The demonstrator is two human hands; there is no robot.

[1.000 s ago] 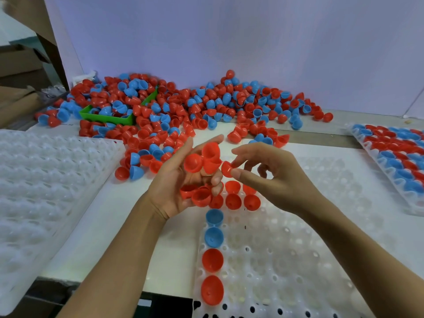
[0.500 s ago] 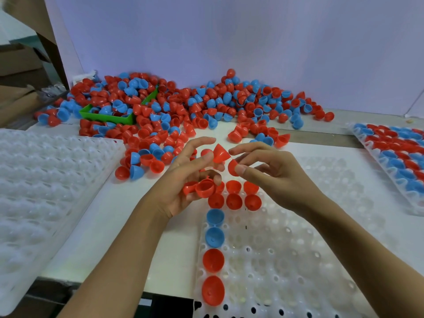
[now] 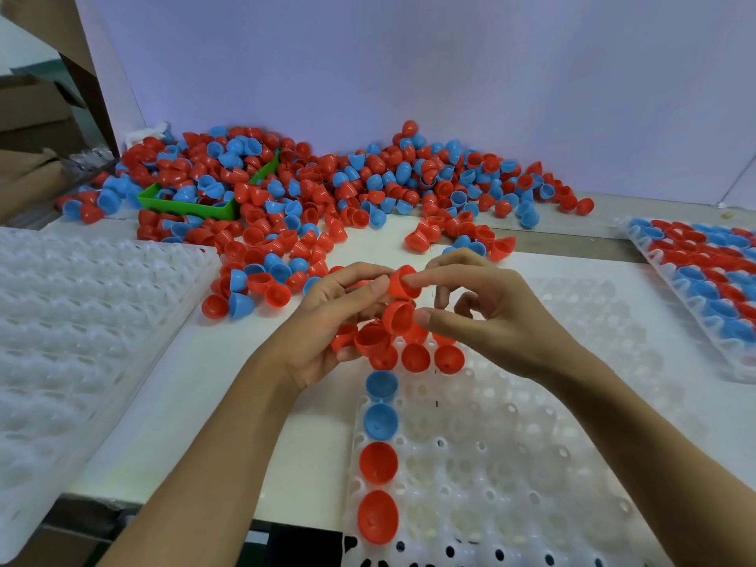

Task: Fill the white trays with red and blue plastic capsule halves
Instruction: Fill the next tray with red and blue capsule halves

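Filling barely begun on near white tray [image 3: 532, 464], one column and a short row of capsule halves [image 3: 378, 462] seated, most pockets vacant; left hand [image 3: 327, 341] cupping several red halves [image 3: 370, 339], right hand [image 3: 482, 317] pinching one red half [image 3: 403, 282] above tray

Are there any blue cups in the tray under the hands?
Yes, two blue halves sit in the tray's left column, between red ones.
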